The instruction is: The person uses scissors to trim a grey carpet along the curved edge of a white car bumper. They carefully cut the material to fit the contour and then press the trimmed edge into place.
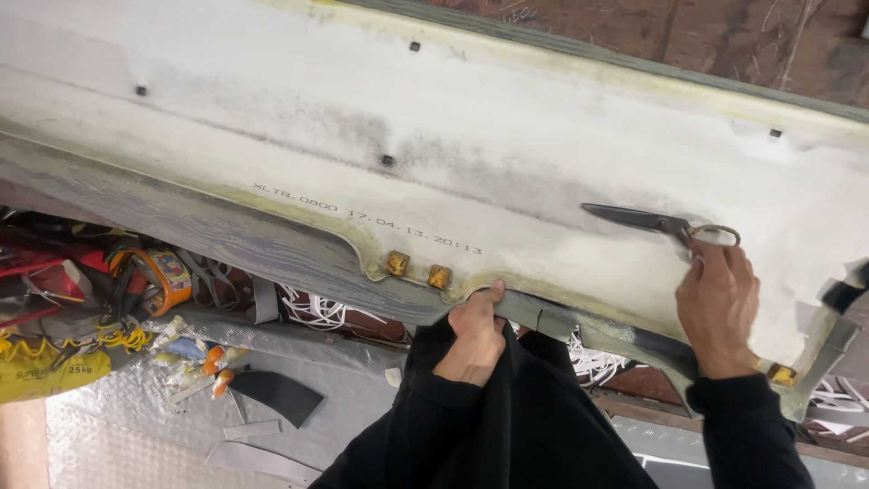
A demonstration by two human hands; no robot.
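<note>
Panel [507, 172] bears scissors [647, 220] in right grip [717, 308]

We see open room across the panel [471, 118] top. Scissors [647, 220] lie ahead of our right hand [717, 303]; clutter [118, 299] crowds underneath.

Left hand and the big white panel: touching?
Touching. The head view shows the left hand gripping the near edge of the white panel, thumb pressed on its rim beside two small yellow clips.

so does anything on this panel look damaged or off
Yes: the panel is stained with dark grime across its middle, and its right end looks torn and ragged beside the right hand holding scissors.
</note>
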